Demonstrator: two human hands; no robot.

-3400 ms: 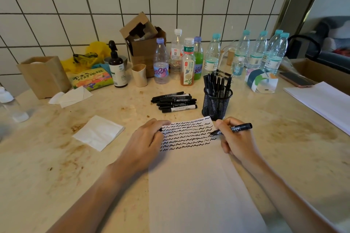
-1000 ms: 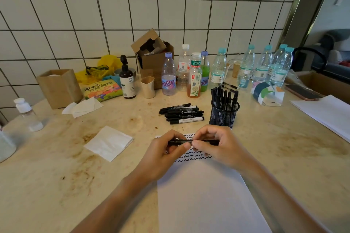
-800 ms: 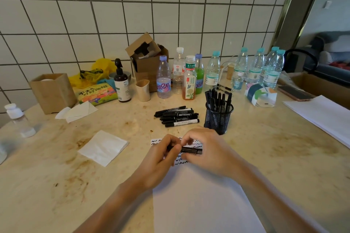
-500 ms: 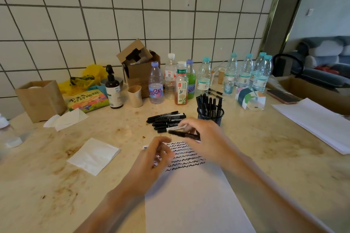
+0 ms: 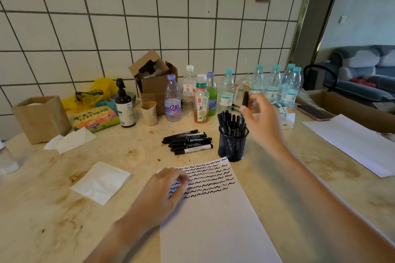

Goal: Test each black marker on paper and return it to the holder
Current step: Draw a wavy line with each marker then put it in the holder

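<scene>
Head view, right hand (image 5: pixel 261 121): raised over the far right of the table (image 5: pixel 320 162), fingers pinched round a black marker (image 5: pixel 245 100), the rest of the hand blurred.
Head view, marker in hand: long axis close to upright, upper end above the fingers, lower end pointing down toward the holder; capped or not, too blurred to tell.
Head view, holder (image 5: pixel 233 145): black mesh cup just far of the paper, already packed with upright markers, directly below and slightly left of the right hand.
Head view, key relation: marker nearly over the holder mouth and roughly in line with the markers standing there; judged a short drop down and a little left, with the right hand far nearer than the left.
Head view, left hand (image 5: pixel 162 194): resting on the near left part of the paper (image 5: pixel 213 220), fingers loosely bent, holding nothing, well apart from the right hand.
Head view, paper: rows of black squiggles across its far end, the near part blank.
Head view, loose markers (image 5: pixel 188 142): small pile lying flat, long axes running left to right, just left of the holder; judged the ones not yet tested.
</scene>
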